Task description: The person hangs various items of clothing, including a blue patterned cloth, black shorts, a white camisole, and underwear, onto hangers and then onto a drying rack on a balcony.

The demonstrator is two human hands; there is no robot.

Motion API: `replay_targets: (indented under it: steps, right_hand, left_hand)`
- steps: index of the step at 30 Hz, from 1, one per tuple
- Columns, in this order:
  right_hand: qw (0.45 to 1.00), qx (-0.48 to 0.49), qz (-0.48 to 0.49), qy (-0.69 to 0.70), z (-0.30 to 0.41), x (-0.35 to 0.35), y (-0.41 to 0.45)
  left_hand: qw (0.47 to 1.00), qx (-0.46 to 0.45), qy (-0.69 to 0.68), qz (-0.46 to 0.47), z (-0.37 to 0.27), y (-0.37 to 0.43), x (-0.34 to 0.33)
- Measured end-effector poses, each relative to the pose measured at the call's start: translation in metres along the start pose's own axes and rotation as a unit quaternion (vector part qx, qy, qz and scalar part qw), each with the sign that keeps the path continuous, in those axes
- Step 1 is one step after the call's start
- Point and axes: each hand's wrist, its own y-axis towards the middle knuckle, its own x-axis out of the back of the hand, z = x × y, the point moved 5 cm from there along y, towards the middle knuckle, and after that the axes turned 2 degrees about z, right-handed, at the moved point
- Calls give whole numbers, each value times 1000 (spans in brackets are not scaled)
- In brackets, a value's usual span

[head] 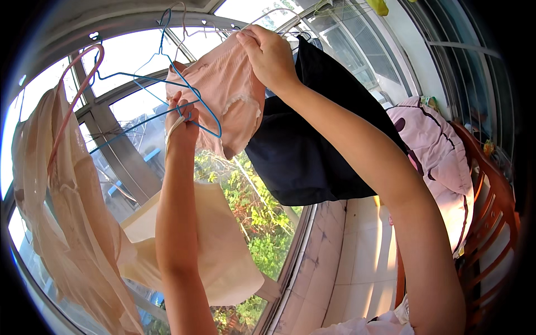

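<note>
My right hand (272, 58) is raised high and pinches the right end of the waistband of pink ribbed underpants (228, 90). The underpants have lace-trimmed leg openings and hang down between my two hands. My left hand (182, 117) is closed around the bars of blue wire hangers (209, 113), beside the left edge of the underpants. One blue hanger crosses in front of the pink cloth. A thin cream band (172, 132) lies across my left wrist. Whether my left fingers also touch the cloth cannot be made out.
Sheer beige cloth (71, 201) hangs at left by a pink hanger (77, 104). A pale cream garment (226, 251) hangs lower down. Black cloth (318, 155) hangs behind my right forearm. Windows line the left side. A pink cushion (435, 155) rests on a wooden chair (490, 180) at right.
</note>
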Motion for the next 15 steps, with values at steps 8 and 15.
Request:
replay_targets:
  steps: [8, 15]
  right_hand:
    - [1000, -23, -5, 12, -13, -3, -7]
    - [998, -52, 25, 12, -21, -10, -8]
  left_hand:
    - [992, -28, 87, 83, -7, 0, -28]
    - [1000, -6, 9, 21, 7, -7, -6]
